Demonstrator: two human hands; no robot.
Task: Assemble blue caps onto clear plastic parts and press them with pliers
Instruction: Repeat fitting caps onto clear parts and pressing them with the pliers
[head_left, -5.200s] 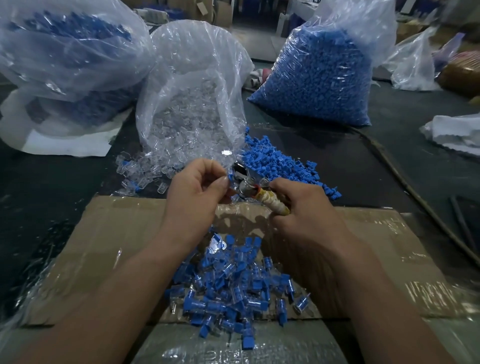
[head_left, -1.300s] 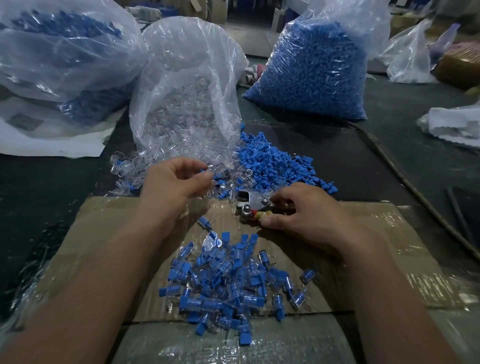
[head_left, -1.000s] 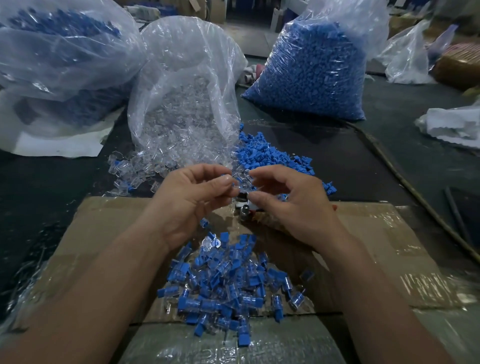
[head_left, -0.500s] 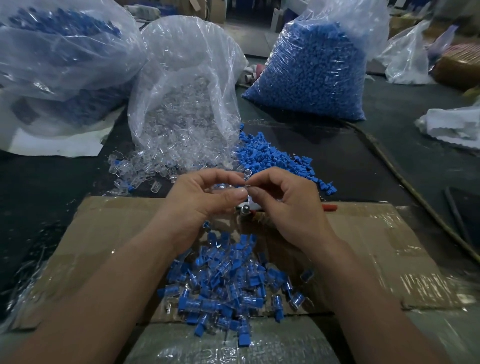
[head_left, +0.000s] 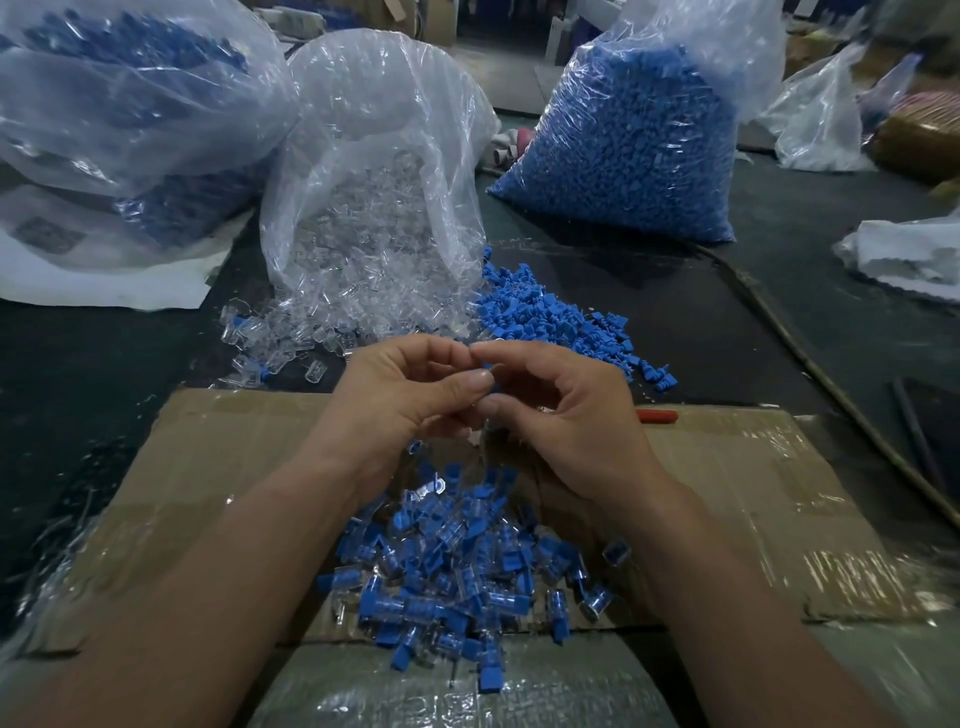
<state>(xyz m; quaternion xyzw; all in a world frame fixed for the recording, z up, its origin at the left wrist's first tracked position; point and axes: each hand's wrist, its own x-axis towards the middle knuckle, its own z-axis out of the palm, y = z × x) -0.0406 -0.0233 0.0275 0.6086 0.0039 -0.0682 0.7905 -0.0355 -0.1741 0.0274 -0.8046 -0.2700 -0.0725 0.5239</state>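
Observation:
My left hand (head_left: 410, 395) and my right hand (head_left: 561, 421) meet fingertip to fingertip above the cardboard sheet (head_left: 218, 467). The left pinches a small clear plastic part and the right pinches a blue cap against it; both pieces are almost hidden by the fingers. The pliers lie on the cardboard behind my right hand, with only a red handle tip (head_left: 657, 415) showing. A heap of capped parts (head_left: 457, 571) lies below my hands. Loose blue caps (head_left: 550, 322) and loose clear parts (head_left: 291, 343) are spilled just beyond my fingers.
An open bag of clear parts (head_left: 374, 182) stands behind the hands. A full bag of blue caps (head_left: 623, 140) is at the back right, another bag (head_left: 119, 104) at the back left. A thin stick (head_left: 831, 384) runs along the dark table on the right.
My right hand let go of the pliers and took a blue cap; my left hand came back from the clear pile. Both hands have come together, fingertips touching.

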